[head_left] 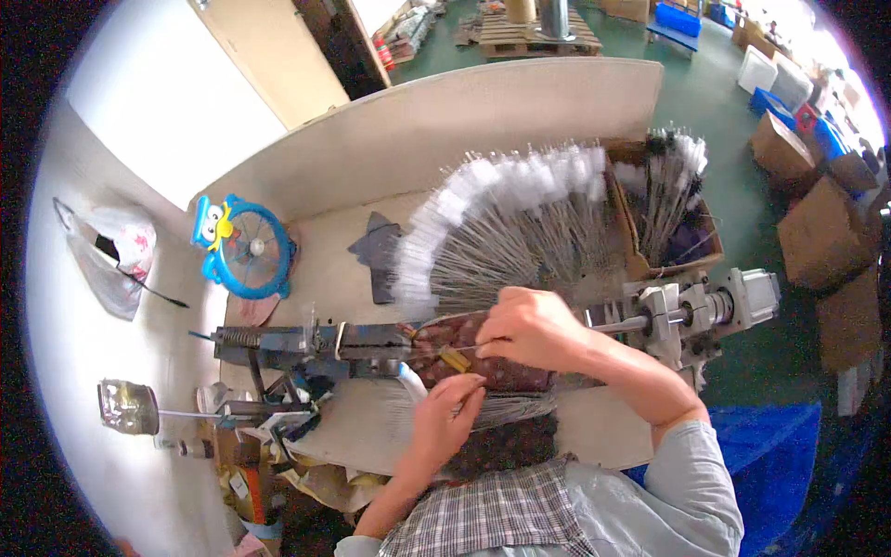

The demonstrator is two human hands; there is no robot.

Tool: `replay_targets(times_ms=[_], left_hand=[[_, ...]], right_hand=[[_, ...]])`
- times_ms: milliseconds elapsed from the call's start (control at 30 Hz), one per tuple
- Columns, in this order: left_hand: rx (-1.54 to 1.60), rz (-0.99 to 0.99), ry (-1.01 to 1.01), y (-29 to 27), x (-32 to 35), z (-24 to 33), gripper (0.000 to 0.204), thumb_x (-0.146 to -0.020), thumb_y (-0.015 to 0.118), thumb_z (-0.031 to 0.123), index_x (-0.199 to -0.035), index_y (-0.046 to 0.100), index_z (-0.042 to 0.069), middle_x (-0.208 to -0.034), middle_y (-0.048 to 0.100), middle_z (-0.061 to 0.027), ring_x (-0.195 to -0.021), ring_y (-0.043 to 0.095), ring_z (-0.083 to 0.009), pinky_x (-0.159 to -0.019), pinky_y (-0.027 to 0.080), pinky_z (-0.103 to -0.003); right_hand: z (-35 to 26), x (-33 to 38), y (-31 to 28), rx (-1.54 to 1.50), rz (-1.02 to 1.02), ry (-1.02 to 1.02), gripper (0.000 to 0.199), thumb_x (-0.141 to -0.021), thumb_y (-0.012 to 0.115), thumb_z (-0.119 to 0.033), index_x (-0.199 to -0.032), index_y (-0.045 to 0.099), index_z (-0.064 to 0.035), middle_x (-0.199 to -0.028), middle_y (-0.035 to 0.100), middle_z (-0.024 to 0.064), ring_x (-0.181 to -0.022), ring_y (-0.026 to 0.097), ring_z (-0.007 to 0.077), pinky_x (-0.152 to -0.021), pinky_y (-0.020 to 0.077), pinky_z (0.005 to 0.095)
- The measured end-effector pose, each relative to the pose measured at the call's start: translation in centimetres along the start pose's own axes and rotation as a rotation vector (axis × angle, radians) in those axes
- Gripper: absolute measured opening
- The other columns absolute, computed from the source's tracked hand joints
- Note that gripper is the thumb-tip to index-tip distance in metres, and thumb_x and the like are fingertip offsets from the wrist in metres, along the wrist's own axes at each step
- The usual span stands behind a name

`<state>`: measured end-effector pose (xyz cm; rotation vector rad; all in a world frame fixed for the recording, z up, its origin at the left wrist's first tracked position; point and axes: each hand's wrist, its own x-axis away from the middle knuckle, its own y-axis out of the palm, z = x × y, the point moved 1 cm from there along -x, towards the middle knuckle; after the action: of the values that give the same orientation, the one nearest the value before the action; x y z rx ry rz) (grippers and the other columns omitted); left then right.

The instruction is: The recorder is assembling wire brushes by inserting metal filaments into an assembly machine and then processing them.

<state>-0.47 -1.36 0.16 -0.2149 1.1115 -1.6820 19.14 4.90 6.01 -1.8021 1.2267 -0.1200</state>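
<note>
My right hand (534, 330) is closed in a pinch above a dark red patterned cloth (515, 367). A thin wire runs leftward from its fingertips toward the long dark metal fixture (371, 342). Lower and to the left, my left hand (445, 420) has its thumb and a finger pressed together; anything between them is too small to make out. A white, blue-tipped covering (411, 379) sticks out on that hand's left side. Between the hands lies a small yellow piece (454, 360). Behind them fans out a large pile of white-bristled wire brushes (520, 200).
A cardboard box (636, 251) of black and white brushes stands at right, behind a motor-driven shaft (650, 320). Thin wires (510, 408) lie along the near side. At left are a blue fan (255, 251) and a clamp-like mechanism (269, 408). A low panel (445, 116) borders the back.
</note>
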Motion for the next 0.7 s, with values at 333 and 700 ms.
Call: replay_targets(times_ms=[333,700], left_hand=[[1.861,0.396,-1.338,-2.9,5.4,-8.8,0.049,-0.090,0.041,0.050,-0.085,0.063,0.006,-0.068,0.056,-0.0024,-0.059,0.049,-0.0158,-0.053,0.039,-0.030],[0.376,-0.035,-0.849,-2.2,1.9,-7.1,0.047,-0.072,0.068,0.048,-0.064,0.067,0.002,-0.058,0.062,-0.0033,-0.057,0.058,-0.0133,-0.057,0.045,-0.029]], right_hand=[[-2.3,-5.1,8.5,0.033,0.024,0.074,0.007,-0.068,0.061,-0.017,-0.070,0.061,-0.0106,-0.073,0.061,0.0044,-0.081,0.055,0.0266,-0.068,0.0478,0.0395],[-2.8,-5.4,8.2,0.210,-0.030,0.091,0.005,-0.069,0.061,-0.018,-0.070,0.064,-0.0135,-0.070,0.058,-0.0005,-0.078,0.054,0.0208,-0.067,0.0473,0.0324]])
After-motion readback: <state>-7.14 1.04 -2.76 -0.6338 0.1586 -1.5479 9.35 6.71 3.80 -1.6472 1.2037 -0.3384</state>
